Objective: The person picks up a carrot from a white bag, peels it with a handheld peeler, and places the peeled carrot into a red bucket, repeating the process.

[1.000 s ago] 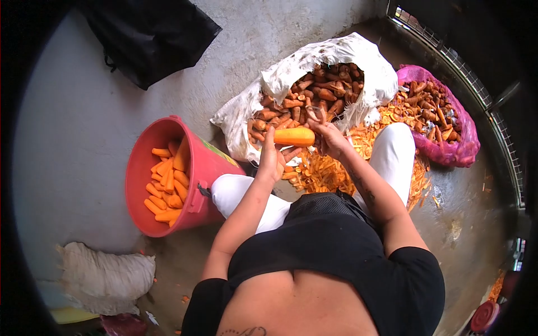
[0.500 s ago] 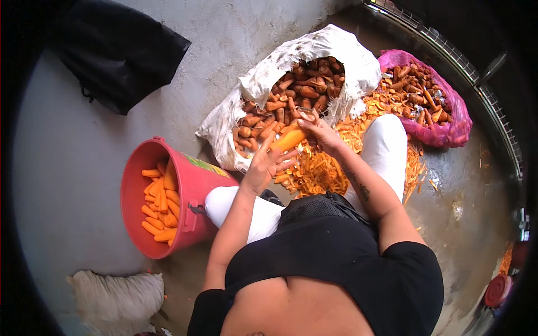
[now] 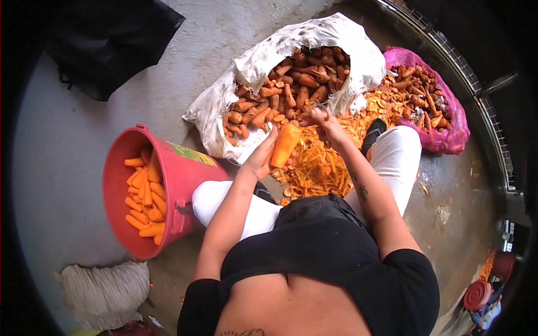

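Note:
A thick, peeled orange carrot (image 3: 286, 144) is gripped in my left hand (image 3: 262, 155), its narrower end tilted down toward me. Close to the carrot's far end is my right hand (image 3: 326, 124), fingers closed and slightly blurred. It appears to hold a peeler, whose outline is hard to see now. Below both hands lies a heap of carrot peelings (image 3: 316, 171). Just beyond them, a white woven sack (image 3: 252, 70) gapes toward me, full of unpeeled carrots (image 3: 307, 81). To my left, a tilted red bucket (image 3: 182, 168) contains several peeled carrots (image 3: 147, 193).
A pink mesh sack (image 3: 457, 120) of carrot pieces stands at the right, with peelings spread beside it. A black bag (image 3: 109, 47) lies at upper left, a pale stuffed sack (image 3: 105, 294) at lower left. A metal grating (image 3: 448, 53) curves along the right.
The carrot has swung from slanting across between both hands to pointing more upright in my left hand. My right hand has moved slightly right and off the carrot. The view has shifted a little.

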{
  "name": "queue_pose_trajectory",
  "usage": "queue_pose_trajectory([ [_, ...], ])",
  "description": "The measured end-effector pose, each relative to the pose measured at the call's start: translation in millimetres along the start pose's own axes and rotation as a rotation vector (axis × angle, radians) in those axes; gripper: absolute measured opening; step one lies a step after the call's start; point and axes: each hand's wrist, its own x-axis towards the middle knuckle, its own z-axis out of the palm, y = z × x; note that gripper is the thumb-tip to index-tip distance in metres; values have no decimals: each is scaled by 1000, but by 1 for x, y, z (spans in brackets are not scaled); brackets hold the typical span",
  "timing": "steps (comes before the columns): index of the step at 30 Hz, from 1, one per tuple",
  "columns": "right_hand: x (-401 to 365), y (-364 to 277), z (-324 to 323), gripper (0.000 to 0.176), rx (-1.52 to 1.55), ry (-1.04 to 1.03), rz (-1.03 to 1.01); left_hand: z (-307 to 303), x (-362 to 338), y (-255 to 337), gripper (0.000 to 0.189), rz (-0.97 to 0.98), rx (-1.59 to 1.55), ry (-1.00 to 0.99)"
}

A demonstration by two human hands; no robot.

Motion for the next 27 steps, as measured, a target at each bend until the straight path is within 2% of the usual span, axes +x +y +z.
queue_pose_trajectory([
  [1, 6, 6, -6, 39, 30, 178, 33, -11, 4, -3, 56, -18, -19, 43],
  [4, 52, 86, -51, 28, 102, 666, -18, -6, 2, 2, 51, 79, 288, 208],
  [5, 60, 117, -76, 26, 42, 696, 95, -13, 5, 6, 56, 73, 379, 193],
  [6, 64, 139, -97, 25, -18, 726, 212, -24, 12, 2, 58, 187, 588, 245],
  [7, 53, 145, -94, 25, -294, 823, 166, -34, 19, -5, 60, 304, 795, 295],
  [8, 56, 158, -107, 27, -562, 813, 368, -44, 26, -13, 62, 425, 1000, 345],
  [9, 58, 173, -114, 27, -716, 811, 413, -23, 19, 0, 64, 234, 1196, 515],
  [12, 56, 187, -107, 28, -994, 759, 445, -18, 25, 0, 59, 370, 1371, 613],
  [13, 56, 183, -103, 28, -1056, 733, 437, -19, 28, 0, 51, 439, 1332, 597],
  [16, 62, 171, -92, 31, -1106, 654, 515, -16, 30, 9, 45, 405, 1311, 576],
  [20, 70, 185, -112, 35, -1196, 629, 531, -20, 35, 12, 44, 525, 1282, 570],
  [23, 67, 180, -120, 37, -1206, 515, 534, -14, 34, 18, 47, 588, 1405, 576],
  [27, 58, 159, -109, 42, -1122, 489, 510, -13, 27, 21, 48, 661, 1561, 637],
])
